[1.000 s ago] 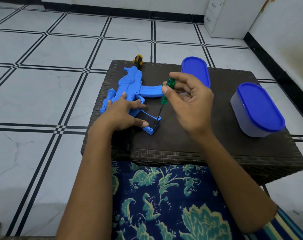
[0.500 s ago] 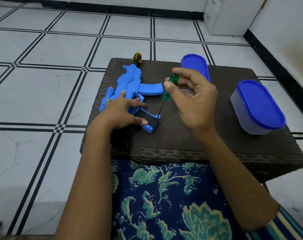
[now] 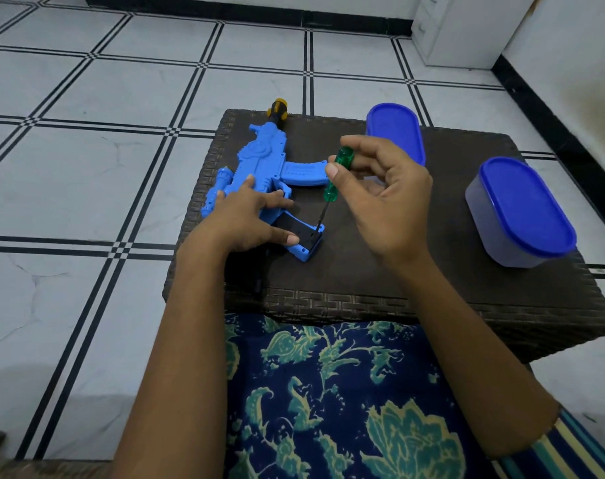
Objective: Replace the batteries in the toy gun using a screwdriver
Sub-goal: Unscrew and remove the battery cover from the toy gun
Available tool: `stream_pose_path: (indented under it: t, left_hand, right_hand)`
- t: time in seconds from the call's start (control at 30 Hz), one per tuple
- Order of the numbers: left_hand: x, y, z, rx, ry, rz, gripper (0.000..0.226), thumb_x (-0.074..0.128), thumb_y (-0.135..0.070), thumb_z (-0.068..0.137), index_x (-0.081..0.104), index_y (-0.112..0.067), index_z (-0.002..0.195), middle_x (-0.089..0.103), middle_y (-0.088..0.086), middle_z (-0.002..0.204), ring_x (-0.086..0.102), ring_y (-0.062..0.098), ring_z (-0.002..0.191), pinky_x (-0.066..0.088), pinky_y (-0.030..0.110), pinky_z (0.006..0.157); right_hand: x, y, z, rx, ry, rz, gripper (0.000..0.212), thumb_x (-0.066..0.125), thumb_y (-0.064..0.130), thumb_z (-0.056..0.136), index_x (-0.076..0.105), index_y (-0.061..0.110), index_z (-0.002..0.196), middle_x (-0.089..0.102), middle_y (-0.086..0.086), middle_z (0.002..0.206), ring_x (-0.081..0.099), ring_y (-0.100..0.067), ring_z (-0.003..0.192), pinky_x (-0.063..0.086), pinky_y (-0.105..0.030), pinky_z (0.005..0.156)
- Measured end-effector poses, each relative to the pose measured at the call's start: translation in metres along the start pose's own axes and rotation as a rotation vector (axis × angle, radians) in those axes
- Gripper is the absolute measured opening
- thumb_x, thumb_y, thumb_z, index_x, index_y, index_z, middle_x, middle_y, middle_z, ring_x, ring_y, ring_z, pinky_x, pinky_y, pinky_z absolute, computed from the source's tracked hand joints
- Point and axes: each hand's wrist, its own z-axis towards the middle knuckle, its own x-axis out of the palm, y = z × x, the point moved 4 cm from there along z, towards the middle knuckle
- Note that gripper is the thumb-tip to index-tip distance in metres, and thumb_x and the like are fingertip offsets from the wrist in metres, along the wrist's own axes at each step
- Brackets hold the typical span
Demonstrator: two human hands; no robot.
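A blue toy gun (image 3: pixel 263 160) with a yellow-and-black muzzle lies on the left part of a dark wicker table (image 3: pixel 380 285). Its grip points toward me and shows a black battery cover (image 3: pixel 295 229). My left hand (image 3: pixel 249 219) presses flat on the gun's body, fingers spread, thumb beside the cover. My right hand (image 3: pixel 380 198) pinches the handle of a green screwdriver (image 3: pixel 335 174) between thumb and fingers. The thin shaft slants down, and its tip sits on the far end of the black cover.
A lidded blue-topped tub (image 3: pixel 522 216) stands at the table's right side. Another blue lid (image 3: pixel 396 131) lies at the back edge behind my right hand. White tiled floor surrounds the table; a floral cloth (image 3: pixel 328 392) covers my lap in front.
My right hand has shifted slightly on the screwdriver handle, its fingers regripping it, while the tip stays on the cover. My left hand has kept its place on the gun.
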Motion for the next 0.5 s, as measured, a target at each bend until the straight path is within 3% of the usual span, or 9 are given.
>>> stream_pose_path:
  t: [0.5]
  left_hand:
    - [0.0005,0.0023,0.0022,-0.008,-0.016,0.015,0.07,0.08,-0.042,0.069,0.05,-0.043,0.132,0.005,0.011,0.161,-0.002,0.021,0.149,0.006,0.052,0.119]
  right_hand:
    - [0.0005,-0.0018,-0.0001,0.003,0.016,0.014,0.026,0.072,0.004,0.085,0.067,0.002,0.111,0.072,-0.012,0.093,0.072,-0.018,0.091,0.061,-0.036,0.077]
